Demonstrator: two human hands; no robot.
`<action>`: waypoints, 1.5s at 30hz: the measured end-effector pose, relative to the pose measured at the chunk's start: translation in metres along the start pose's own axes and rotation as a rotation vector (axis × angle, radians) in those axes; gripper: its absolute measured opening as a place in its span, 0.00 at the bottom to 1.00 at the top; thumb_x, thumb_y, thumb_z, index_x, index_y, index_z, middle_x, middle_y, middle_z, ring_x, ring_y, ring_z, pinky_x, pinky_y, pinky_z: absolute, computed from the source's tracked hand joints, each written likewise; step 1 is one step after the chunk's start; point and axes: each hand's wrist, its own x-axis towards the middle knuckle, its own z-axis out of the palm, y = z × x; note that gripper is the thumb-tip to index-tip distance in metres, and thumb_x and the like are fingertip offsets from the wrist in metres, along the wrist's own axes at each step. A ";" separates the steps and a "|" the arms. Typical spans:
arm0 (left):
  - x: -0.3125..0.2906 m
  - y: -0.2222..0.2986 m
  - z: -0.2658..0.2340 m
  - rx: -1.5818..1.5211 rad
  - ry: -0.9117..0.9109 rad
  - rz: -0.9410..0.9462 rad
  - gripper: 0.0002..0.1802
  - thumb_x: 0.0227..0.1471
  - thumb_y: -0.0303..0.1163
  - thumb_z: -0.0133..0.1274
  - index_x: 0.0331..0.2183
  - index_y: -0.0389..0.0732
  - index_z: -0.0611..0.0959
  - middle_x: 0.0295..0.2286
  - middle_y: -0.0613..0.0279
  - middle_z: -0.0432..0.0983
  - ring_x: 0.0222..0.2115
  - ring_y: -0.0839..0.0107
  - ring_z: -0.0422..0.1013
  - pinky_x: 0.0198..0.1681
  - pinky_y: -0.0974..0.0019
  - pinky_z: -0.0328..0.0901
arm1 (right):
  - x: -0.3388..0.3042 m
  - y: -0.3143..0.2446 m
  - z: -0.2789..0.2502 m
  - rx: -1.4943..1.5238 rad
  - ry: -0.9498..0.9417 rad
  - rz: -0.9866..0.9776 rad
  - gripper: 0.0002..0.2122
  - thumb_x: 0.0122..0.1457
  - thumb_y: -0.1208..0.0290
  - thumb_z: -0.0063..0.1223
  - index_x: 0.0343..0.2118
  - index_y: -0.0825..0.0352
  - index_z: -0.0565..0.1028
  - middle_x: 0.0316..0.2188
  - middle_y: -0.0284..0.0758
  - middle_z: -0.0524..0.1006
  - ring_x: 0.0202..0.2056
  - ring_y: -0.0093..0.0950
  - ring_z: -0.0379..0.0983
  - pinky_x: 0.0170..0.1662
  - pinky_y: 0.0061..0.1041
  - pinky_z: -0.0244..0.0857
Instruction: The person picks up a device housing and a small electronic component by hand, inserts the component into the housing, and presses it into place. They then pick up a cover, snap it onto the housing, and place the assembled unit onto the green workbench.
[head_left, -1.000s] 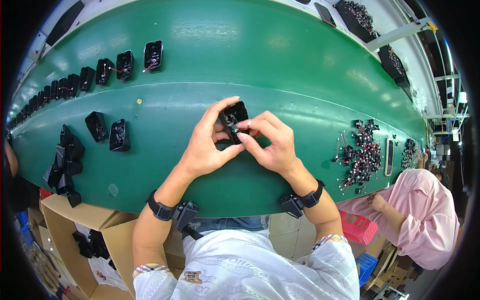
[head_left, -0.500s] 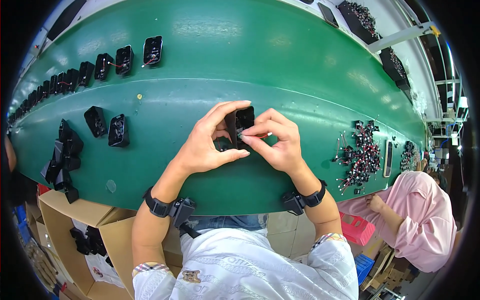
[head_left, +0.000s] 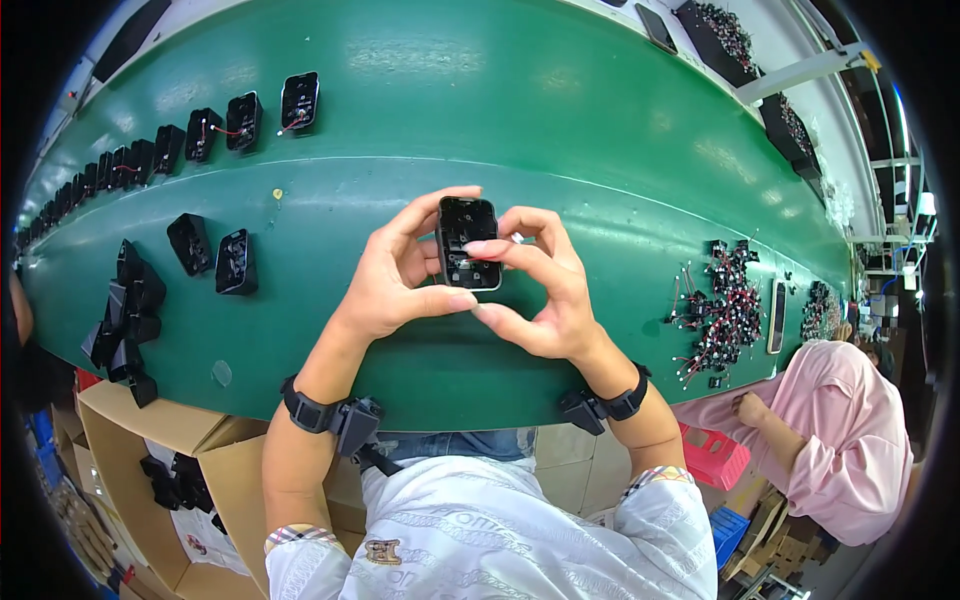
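Note:
Above the green table, a black open-topped plastic housing [head_left: 455, 222] sits upright in my left hand [head_left: 385, 285], its open face toward me. The fingers go behind its left side and the thumb lies along its lower edge. My right hand [head_left: 550, 285] is curled at the housing's right side, its index fingertip pressed into the interior. The right thumb tip is by the lower edge, close to the left thumb. A small white connector [head_left: 517, 238] shows between the right fingers; whatever lies beneath the index fingertip is hidden.
Similar housings [head_left: 242, 120] form a row at the far left, some with red wires. Two more [head_left: 236, 262] and a stack [head_left: 130, 310] are nearer. Small wired parts [head_left: 720, 310] lie heaped right, beside a phone [head_left: 776, 316]. A person in pink [head_left: 840, 440] sits there; a carton [head_left: 150, 420] stands lower left.
The housing has turned from tilted sideways to facing me and shifted slightly left. My right hand has gone from pinching a small wired part at its opening to pressing the index finger inside.

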 end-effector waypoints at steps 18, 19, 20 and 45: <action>0.001 -0.009 -0.005 0.367 -0.010 -0.247 0.41 0.55 0.57 0.62 0.56 0.36 0.68 0.31 0.66 0.74 0.27 0.81 0.69 0.31 0.74 0.67 | -0.007 0.017 0.008 0.757 -0.105 0.478 0.10 0.58 0.66 0.61 0.35 0.68 0.77 0.48 0.36 0.70 0.51 0.30 0.68 0.58 0.34 0.62; 0.000 -0.009 -0.005 0.366 -0.005 -0.263 0.43 0.55 0.57 0.62 0.58 0.36 0.67 0.31 0.65 0.74 0.27 0.80 0.70 0.31 0.74 0.68 | -0.008 0.017 0.009 0.772 -0.107 0.504 0.09 0.58 0.67 0.60 0.35 0.68 0.77 0.48 0.37 0.70 0.50 0.30 0.68 0.58 0.34 0.62; -0.001 -0.009 -0.005 0.366 -0.001 -0.261 0.43 0.55 0.57 0.62 0.58 0.36 0.67 0.31 0.65 0.74 0.27 0.80 0.70 0.31 0.74 0.68 | -0.007 0.017 0.008 0.773 -0.112 0.503 0.09 0.58 0.67 0.60 0.35 0.68 0.77 0.48 0.37 0.70 0.50 0.30 0.68 0.58 0.34 0.62; -0.003 -0.019 0.006 0.345 0.030 -0.360 0.43 0.60 0.69 0.45 0.49 0.34 0.75 0.27 0.64 0.73 0.23 0.78 0.69 0.24 0.72 0.63 | -0.006 0.022 0.012 0.779 -0.123 0.493 0.09 0.62 0.67 0.55 0.29 0.68 0.73 0.43 0.34 0.72 0.46 0.28 0.71 0.51 0.33 0.69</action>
